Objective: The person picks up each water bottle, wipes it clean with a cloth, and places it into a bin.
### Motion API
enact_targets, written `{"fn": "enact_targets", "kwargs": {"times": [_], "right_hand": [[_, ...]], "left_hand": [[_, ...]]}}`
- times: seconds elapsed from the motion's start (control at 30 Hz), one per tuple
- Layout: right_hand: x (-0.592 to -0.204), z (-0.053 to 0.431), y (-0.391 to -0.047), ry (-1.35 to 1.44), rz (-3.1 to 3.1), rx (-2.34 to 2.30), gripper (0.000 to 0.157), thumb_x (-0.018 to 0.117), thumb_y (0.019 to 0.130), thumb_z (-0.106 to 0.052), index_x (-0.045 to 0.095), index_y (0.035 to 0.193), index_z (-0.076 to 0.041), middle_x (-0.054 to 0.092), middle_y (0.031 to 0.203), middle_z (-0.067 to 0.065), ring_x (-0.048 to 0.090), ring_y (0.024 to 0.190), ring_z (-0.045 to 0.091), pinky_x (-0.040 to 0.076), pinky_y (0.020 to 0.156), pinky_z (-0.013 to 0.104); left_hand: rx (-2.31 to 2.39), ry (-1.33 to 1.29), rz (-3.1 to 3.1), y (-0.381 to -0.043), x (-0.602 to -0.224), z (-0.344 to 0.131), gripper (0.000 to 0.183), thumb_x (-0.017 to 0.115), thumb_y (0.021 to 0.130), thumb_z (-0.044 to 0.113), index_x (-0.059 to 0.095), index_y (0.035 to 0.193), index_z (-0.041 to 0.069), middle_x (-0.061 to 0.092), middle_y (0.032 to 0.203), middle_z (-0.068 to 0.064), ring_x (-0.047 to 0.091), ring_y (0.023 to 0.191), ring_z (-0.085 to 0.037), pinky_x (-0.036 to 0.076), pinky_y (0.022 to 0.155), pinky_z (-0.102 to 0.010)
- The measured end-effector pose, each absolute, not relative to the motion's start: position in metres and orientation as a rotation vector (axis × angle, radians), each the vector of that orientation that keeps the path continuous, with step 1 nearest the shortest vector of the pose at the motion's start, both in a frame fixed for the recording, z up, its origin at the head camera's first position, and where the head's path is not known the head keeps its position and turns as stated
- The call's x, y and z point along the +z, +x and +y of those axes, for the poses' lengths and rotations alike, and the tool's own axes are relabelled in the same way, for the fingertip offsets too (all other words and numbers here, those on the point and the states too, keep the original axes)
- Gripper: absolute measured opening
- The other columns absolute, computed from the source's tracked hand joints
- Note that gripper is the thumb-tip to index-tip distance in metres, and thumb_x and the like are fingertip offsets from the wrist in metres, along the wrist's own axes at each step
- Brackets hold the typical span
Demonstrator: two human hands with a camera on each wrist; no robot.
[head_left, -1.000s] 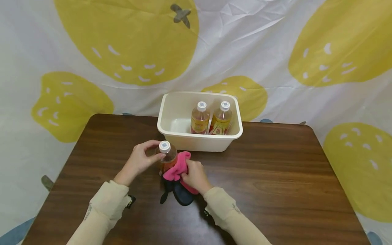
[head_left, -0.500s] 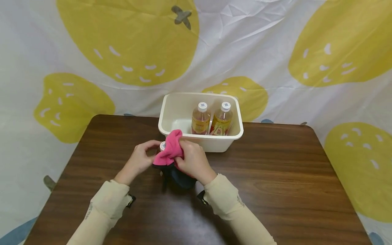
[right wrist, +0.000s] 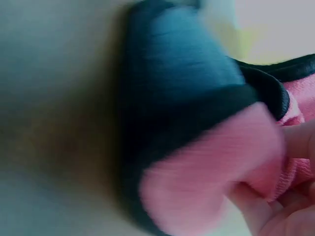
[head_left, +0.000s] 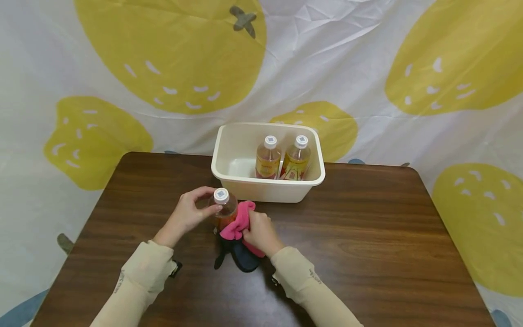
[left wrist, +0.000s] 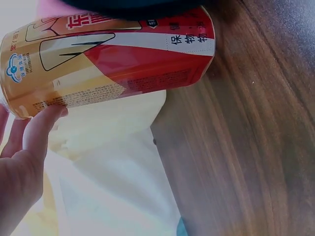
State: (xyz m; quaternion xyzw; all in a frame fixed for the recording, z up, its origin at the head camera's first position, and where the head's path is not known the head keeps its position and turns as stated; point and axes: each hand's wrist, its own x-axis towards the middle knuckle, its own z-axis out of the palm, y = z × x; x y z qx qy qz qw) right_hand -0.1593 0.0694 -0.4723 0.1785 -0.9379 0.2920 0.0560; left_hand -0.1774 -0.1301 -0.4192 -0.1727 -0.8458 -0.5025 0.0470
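Near the front of the cream basin, a clear plastic drink bottle [head_left: 227, 210] with a white cap and a gold and red label [left wrist: 113, 64] stands upright on the table. My left hand [head_left: 189, 214] holds it around the shoulder, thumb and fingers on either side below the cap. A pink cloth with a dark navy back and black edging [head_left: 238, 227] lies against the bottle's right side. My right hand [head_left: 262, 235] grips that cloth bunched up, its dark end hanging in front of the bottle. In the right wrist view the cloth [right wrist: 211, 162] is blurred and covers much of the view.
The cream basin [head_left: 261, 192] sits at the table's back edge, with two similar capped bottles, a left one [head_left: 267, 164] and a right one [head_left: 296, 164], upright in its right half. Behind it hangs a lemon-print curtain [head_left: 339, 59]. The dark wooden table [head_left: 367, 236] extends to both sides.
My right hand moved the cloth up to the bottle's cap, partly covering it, then back down to the right along the side. My left hand has kept its hold and place.
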Motion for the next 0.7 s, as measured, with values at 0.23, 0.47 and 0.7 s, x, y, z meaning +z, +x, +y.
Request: {"fn": "enact_targets", "kwargs": {"times": [0.23,0.47,0.7], "right_hand": [[-0.489,0.071,-0.158,0.545,-2.807,0.917,0.016,0.064,0.062,-0.003,0.050,0.068,-0.009,0.059,0.063,0.006,0.053,0.054,0.022,0.041,0.048,0.033],[-0.445,0.074,-0.158,0.647,-2.700,0.987,0.017,0.069,0.067,-0.007,0.052,0.068,-0.011,0.053,0.061,0.000,0.045,0.056,0.016,0.039,0.053,0.027],[-0.388,0.069,-0.162,0.772,-2.622,0.833,0.014,0.068,0.071,-0.013,0.055,0.072,-0.010,0.055,0.069,0.002,0.052,0.063,0.018,0.044,0.059,0.030]], "left_hand": [[-1.531,-0.527,-2.606,-0.178,-0.419,-0.129,0.031,0.074,0.072,0.005,0.063,0.100,-0.003,0.065,0.099,-0.017,0.059,0.096,-0.030,0.045,0.086,-0.045],[-1.523,-0.542,-2.590,-0.175,-0.417,-0.129,0.031,0.074,0.073,0.005,0.063,0.100,-0.004,0.065,0.099,-0.018,0.060,0.096,-0.031,0.045,0.086,-0.045],[-1.535,-0.571,-2.576,-0.176,-0.418,-0.129,0.028,0.068,0.073,-0.004,0.063,0.101,-0.004,0.065,0.097,-0.019,0.060,0.092,-0.029,0.045,0.086,-0.044]]}}
